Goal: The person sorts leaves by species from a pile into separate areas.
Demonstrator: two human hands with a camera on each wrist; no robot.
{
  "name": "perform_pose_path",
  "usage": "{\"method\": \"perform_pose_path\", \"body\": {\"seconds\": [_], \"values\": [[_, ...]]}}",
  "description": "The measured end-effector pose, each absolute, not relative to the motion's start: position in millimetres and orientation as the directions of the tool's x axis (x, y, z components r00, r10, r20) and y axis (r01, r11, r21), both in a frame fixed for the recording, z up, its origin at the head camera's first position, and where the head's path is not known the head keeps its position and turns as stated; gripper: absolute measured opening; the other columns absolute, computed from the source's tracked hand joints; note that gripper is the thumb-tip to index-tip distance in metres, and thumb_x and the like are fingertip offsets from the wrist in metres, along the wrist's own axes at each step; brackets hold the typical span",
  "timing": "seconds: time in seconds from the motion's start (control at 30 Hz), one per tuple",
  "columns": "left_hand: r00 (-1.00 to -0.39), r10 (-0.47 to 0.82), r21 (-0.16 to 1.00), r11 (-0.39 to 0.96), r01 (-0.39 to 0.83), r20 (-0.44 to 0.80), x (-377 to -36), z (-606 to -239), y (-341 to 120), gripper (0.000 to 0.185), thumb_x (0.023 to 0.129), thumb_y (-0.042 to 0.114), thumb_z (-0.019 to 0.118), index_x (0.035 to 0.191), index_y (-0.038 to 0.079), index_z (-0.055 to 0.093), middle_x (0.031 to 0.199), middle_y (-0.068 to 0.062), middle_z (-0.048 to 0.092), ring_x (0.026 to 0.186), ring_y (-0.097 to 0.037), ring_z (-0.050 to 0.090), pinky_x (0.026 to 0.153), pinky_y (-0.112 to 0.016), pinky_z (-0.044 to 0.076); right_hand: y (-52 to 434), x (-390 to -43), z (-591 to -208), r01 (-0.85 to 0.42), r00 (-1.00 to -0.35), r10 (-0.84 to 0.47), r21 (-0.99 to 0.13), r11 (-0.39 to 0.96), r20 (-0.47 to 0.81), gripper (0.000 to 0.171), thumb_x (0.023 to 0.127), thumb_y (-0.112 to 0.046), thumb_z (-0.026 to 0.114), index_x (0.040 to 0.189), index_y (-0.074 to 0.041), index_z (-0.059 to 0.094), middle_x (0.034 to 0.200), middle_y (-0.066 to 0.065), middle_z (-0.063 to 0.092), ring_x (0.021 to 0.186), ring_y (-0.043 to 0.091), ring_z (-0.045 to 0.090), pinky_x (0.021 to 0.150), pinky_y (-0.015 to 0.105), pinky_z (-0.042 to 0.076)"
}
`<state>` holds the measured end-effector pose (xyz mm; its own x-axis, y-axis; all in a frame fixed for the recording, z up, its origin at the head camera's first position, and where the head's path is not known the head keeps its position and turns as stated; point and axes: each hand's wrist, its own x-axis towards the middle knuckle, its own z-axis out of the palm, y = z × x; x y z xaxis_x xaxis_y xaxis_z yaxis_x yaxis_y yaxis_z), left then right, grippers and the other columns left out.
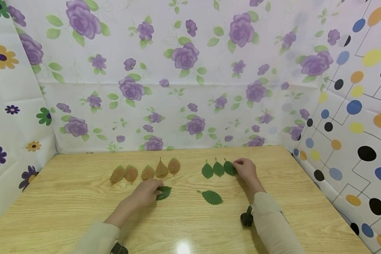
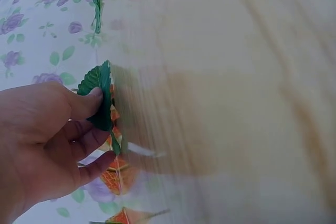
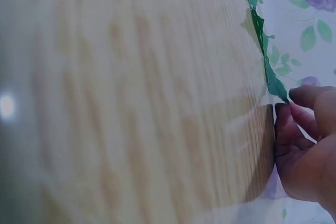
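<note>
Your left hand (image 1: 147, 192) pinches a green leaf (image 1: 164, 193) between thumb and curled fingers near the middle of the tabletop (image 1: 66, 204) — the left wrist view shows the thumb pressed on the leaf's face. Just beyond that hand, toward the far edge, a row of five brown leaves (image 1: 145, 171) lies side by side. Your right hand (image 1: 246, 169) pinches the rightmost leaf (image 1: 229, 168) of a row of three green leaves (image 1: 218, 169) toward the far right — fingertips curled on its edge. One more green leaf, a loose one (image 1: 212, 197), lies flat between your hands, nearer to you, touching neither.
</note>
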<state>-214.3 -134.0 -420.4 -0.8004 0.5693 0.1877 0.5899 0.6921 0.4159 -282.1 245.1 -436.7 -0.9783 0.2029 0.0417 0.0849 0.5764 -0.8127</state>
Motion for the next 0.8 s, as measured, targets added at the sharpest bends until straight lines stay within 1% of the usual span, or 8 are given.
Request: {"method": "perform_pose_path", "body": {"seconds": [0.17, 0.37, 0.5, 0.7, 0.77, 0.8], "values": [[-0.815, 0.553, 0.497, 0.665, 0.557, 0.173, -213.5, -420.9, -136.4, 0.016, 0.086, -0.013, 0.059, 0.083, 0.003, 0.061, 0.073, 0.003, 0.054, 0.065, -0.011, 0.046, 0.061, -0.026, 0.044, 246.4, -281.9, -437.0, 0.079, -0.981, 0.19, -0.817, 0.571, 0.038, 0.026, 0.097, -0.017, 0.058, 0.11, 0.005, 0.065, 0.107, 0.019, 0.063, 0.098, 0.032, 0.059, 0.081, 0.04, 0.052], [-0.833, 0.532, 0.576, 0.637, 0.512, 0.152, -213.4, -423.2, -138.2, 0.014, 0.088, -0.012, 0.058, 0.088, 0.002, 0.061, 0.079, 0.001, 0.058, 0.07, -0.014, 0.05, 0.067, -0.031, 0.048, 250.2, -279.6, -436.3, 0.086, -0.985, 0.174, -0.837, 0.54, 0.011, 0.028, 0.098, -0.018, 0.057, 0.115, 0.004, 0.063, 0.107, 0.018, 0.063, 0.093, 0.03, 0.062, 0.078, 0.037, 0.053], [-0.831, 0.538, 0.61, 0.614, 0.501, 0.141, -215.3, -424.7, -140.3, 0.011, 0.089, -0.011, 0.057, 0.09, 0.0, 0.06, 0.084, -0.002, 0.06, 0.074, -0.015, 0.053, 0.07, -0.033, 0.051, 254.5, -277.7, -434.9, 0.092, -0.987, 0.164, -0.846, 0.525, -0.005, 0.03, 0.098, -0.017, 0.056, 0.118, 0.005, 0.061, 0.106, 0.019, 0.064, 0.089, 0.028, 0.063, 0.075, 0.035, 0.054], [-0.822, 0.55, 0.635, 0.586, 0.503, 0.144, -216.2, -425.8, -143.2, 0.009, 0.09, -0.009, 0.059, 0.088, 0.0, 0.059, 0.083, -0.003, 0.062, 0.075, -0.015, 0.056, 0.069, -0.031, 0.052, 258.6, -275.6, -430.9, 0.067, -0.992, 0.125, -0.862, 0.503, -0.005, 0.033, 0.099, -0.016, 0.056, 0.122, 0.007, 0.059, 0.102, 0.019, 0.064, 0.086, 0.026, 0.063, 0.071, 0.032, 0.053], [-0.821, 0.553, 0.638, 0.582, 0.505, 0.145, -216.4, -425.9, -143.9, 0.008, 0.089, -0.008, 0.06, 0.088, 0.0, 0.059, 0.083, -0.004, 0.062, 0.074, -0.014, 0.056, 0.068, -0.031, 0.052, 258.1, -274.0, -428.4, 0.042, -0.994, 0.106, -0.855, 0.516, 0.014, 0.034, 0.099, -0.016, 0.055, 0.124, 0.007, 0.058, 0.106, 0.02, 0.063, 0.09, 0.027, 0.062, 0.072, 0.034, 0.053], [-0.821, 0.553, 0.637, 0.583, 0.504, 0.144, -216.3, -425.7, -144.3, 0.006, 0.089, -0.006, 0.061, 0.088, -0.001, 0.059, 0.083, -0.004, 0.062, 0.074, -0.014, 0.056, 0.068, -0.031, 0.051, 257.5, -273.4, -427.0, 0.027, -0.995, 0.096, -0.85, 0.527, 0.028, 0.035, 0.099, -0.016, 0.055, 0.125, 0.007, 0.057, 0.108, 0.02, 0.062, 0.093, 0.029, 0.061, 0.075, 0.036, 0.053]]}}
